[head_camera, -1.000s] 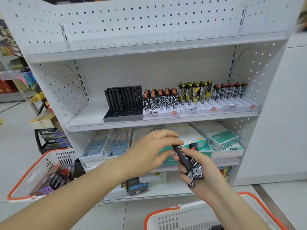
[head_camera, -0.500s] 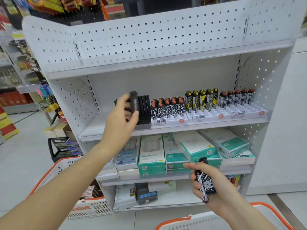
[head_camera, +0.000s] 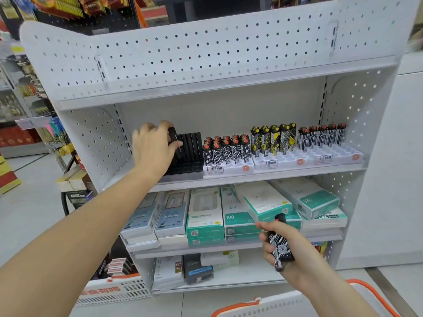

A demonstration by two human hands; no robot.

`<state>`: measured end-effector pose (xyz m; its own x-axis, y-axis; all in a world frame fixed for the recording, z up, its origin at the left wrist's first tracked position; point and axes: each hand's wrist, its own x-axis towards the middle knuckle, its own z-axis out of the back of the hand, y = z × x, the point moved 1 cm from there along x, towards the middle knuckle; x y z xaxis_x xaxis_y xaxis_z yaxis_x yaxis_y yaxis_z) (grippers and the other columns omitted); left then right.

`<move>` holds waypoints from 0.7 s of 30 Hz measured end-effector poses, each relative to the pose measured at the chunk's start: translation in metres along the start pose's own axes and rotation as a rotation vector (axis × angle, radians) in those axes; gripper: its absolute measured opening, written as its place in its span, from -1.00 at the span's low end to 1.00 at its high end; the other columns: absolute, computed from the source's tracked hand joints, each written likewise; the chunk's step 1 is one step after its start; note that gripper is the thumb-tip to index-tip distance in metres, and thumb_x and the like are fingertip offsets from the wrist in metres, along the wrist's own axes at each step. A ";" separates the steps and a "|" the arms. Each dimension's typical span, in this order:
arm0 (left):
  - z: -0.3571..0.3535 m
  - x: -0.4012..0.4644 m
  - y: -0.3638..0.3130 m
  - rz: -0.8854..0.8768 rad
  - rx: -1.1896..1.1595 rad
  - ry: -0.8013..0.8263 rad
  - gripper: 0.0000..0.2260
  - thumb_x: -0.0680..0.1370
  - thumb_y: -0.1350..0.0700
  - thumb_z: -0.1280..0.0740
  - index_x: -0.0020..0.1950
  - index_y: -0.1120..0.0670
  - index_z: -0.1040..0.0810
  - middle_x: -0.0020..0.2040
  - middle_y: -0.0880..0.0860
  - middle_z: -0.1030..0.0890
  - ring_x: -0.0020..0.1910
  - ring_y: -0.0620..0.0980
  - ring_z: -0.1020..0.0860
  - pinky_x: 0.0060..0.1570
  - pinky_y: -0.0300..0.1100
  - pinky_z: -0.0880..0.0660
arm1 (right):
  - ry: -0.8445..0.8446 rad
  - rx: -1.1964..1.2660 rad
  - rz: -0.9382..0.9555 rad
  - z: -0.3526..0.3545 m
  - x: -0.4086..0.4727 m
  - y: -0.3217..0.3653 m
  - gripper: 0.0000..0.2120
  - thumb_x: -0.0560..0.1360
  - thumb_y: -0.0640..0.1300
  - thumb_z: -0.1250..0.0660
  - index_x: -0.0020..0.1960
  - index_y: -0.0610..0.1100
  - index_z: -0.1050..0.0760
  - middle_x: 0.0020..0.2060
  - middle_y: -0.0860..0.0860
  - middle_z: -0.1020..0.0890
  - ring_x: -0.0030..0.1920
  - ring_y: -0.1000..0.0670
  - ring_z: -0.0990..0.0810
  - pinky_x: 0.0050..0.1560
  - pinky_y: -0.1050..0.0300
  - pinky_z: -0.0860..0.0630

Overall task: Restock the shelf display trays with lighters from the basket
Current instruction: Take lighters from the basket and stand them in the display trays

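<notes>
**Restock still in progress, white trays half empty**

Nearest, below the shelf, right hand grips a patterned lighter. On the shelf, left hand pinches a black lighter into the black tray. White trays beside it show open front slots, so plenty left I'd say.

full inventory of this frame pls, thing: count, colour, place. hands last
black lighter: one, black, gripped at the black tray
black tray: one, black, middle shelf, left, holds black lighters
star-pattern lighters: several rows, black-white with red caps, white tray beside the black tray
yellow-black lighters: one group, next white tray to the right
circuit-pattern lighters: one row, black-white with red caps, rightmost tray
boxed goods: many, green-white and grey, lower shelf
baskets: two, white with orange rims, floor, bottom right and bottom left
patterned lighters: count unclear, black-white, held
left hand: grips the black lighter
right hand: holds the patterned lighters
</notes>
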<state>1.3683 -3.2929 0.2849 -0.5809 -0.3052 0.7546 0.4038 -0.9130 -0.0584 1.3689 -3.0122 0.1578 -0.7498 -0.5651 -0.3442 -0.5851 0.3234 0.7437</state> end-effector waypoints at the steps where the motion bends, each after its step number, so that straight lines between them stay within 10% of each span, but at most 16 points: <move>1: -0.002 0.001 0.001 -0.023 0.038 0.007 -0.64 0.49 -0.08 -0.40 0.20 0.07 -0.53 -0.05 0.09 -0.67 0.20 0.17 -0.44 0.13 0.03 -0.25 | 0.001 0.021 0.001 0.001 0.002 0.001 -0.84 0.50 -0.33 -0.23 0.05 -0.34 -0.49 -0.42 -0.08 -0.51 -0.52 0.07 -0.37 -0.63 0.28 -0.29; 7: -0.013 -0.001 0.005 -0.147 0.227 0.010 -0.69 0.46 -0.06 -0.43 0.10 0.10 -0.63 -0.08 0.14 -0.66 0.21 0.20 -0.46 0.42 0.19 0.07 | 0.060 -0.004 -0.006 0.004 0.010 0.003 -0.53 0.40 -0.56 0.02 0.09 -0.29 -0.55 -0.12 -0.19 -0.62 -0.27 -0.01 -0.50 -0.44 0.24 -0.43; 14: -0.014 0.001 0.010 -0.234 0.280 0.043 -0.76 0.47 0.02 -0.43 0.05 0.13 -0.68 0.00 0.22 -0.61 0.17 0.28 -0.45 0.40 0.28 -0.06 | 0.180 0.058 -0.025 0.000 0.006 0.002 -0.58 0.45 -0.49 -0.17 0.21 -0.19 -0.51 0.03 -0.18 -0.68 -0.14 -0.01 -0.71 -0.21 0.16 -0.63; 21: 0.011 -0.036 -0.022 -0.151 -0.316 -0.118 -0.75 0.53 0.12 -0.26 0.18 0.10 -0.56 0.11 0.08 -0.55 0.20 0.09 -0.43 0.39 0.09 -0.18 | 0.149 0.257 -0.002 -0.004 0.001 0.008 -0.61 0.48 -0.43 -0.20 0.28 -0.23 -0.43 -0.02 -0.21 -0.69 -0.12 -0.08 -0.71 -0.27 0.15 -0.64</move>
<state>1.3876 -3.2587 0.2665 -0.5241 -0.1439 0.8394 0.0705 -0.9896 -0.1256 1.3643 -3.0132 0.1652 -0.7059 -0.6652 -0.2435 -0.6600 0.4928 0.5671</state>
